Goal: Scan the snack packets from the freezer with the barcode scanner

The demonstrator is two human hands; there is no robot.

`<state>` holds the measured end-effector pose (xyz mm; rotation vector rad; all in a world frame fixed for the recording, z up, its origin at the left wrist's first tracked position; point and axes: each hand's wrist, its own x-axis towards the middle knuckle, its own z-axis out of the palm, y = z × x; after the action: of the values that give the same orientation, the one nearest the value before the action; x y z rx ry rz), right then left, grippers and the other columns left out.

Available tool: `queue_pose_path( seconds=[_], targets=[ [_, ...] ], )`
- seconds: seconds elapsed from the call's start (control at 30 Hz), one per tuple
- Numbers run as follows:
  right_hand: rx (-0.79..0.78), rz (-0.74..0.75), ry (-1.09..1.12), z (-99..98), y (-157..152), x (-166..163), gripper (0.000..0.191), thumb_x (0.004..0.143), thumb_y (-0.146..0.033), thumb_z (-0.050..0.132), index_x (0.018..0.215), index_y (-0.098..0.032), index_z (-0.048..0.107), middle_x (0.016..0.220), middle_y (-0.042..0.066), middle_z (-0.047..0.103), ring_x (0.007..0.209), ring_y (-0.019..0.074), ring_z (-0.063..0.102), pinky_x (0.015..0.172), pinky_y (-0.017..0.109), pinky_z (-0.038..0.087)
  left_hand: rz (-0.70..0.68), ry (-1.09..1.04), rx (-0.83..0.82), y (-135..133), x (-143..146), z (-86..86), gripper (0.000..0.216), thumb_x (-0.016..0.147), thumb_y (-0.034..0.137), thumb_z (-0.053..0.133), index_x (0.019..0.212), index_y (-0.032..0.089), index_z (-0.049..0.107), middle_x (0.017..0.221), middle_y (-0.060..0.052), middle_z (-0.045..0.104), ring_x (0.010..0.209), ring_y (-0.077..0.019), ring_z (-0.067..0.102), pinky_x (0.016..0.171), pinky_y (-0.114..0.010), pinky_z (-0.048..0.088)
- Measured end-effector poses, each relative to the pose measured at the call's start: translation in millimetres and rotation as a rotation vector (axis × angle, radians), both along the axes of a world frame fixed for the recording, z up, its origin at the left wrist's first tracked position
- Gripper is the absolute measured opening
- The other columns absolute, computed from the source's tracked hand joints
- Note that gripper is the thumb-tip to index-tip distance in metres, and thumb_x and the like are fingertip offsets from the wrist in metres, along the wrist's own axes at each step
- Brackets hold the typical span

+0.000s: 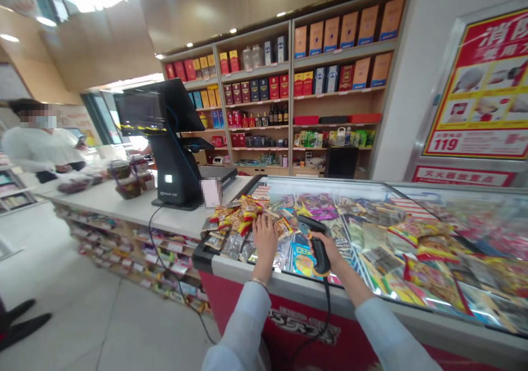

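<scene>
My right hand (330,248) is closed round the handle of a black barcode scanner (317,240), whose head points left over the glass lid of a chest freezer (264,274). My left hand (265,233) rests with fingers curled on a heap of small red and yellow snack packets (237,216) lying on the lid's near left corner. Whether it grips one of them I cannot make out. The scanner's cable (325,316) hangs down the red freezer front.
A black checkout terminal (165,140) stands on the white counter (124,203) to the left, with jars (130,178) beside it. A person in white (41,145) stands behind that counter. Shelves of boxed goods (289,85) fill the back wall. A red poster (482,90) hangs at right.
</scene>
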<state>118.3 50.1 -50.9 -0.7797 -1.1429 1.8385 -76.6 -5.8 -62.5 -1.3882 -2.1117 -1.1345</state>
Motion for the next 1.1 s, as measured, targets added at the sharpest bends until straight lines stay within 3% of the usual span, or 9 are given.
queue_pose_path(
  seconds=[0.17,0.4,1.1],
  targets=[
    [-0.131,0.102,-0.028,-8.6,5,-7,0.019,0.075,-0.032,0.067,0.064,-0.017,0.061,0.050,-0.001,0.058,0.037,0.0094,0.051,0.034,0.019,0.042,0.058,0.021,-0.033,-3,3,-9.6,0.041,0.096,0.025,0.041,0.129,0.014,0.063,0.140,-0.016,0.059,0.135,-0.0309,0.048,0.120,-0.053,0.026],
    [-0.159,0.092,0.030,-17.1,9,-2,0.021,0.075,-0.035,0.068,0.065,-0.019,0.058,0.051,-0.001,0.058,0.037,0.0103,0.051,0.035,0.021,0.044,0.210,0.165,-0.066,-3,7,-9.7,0.039,0.094,0.021,0.045,0.127,0.014,0.065,0.136,-0.013,0.063,0.128,-0.0297,0.055,0.117,-0.050,0.035],
    [-0.157,0.075,0.090,-14.7,7,3,0.022,0.072,-0.037,0.068,0.064,-0.019,0.058,0.053,0.000,0.058,0.041,0.0105,0.051,0.036,0.020,0.042,0.115,0.181,0.036,-1,1,-12.2,0.034,0.088,0.015,0.048,0.115,0.013,0.069,0.129,-0.014,0.067,0.122,-0.0304,0.057,0.112,-0.050,0.040]
  ],
)
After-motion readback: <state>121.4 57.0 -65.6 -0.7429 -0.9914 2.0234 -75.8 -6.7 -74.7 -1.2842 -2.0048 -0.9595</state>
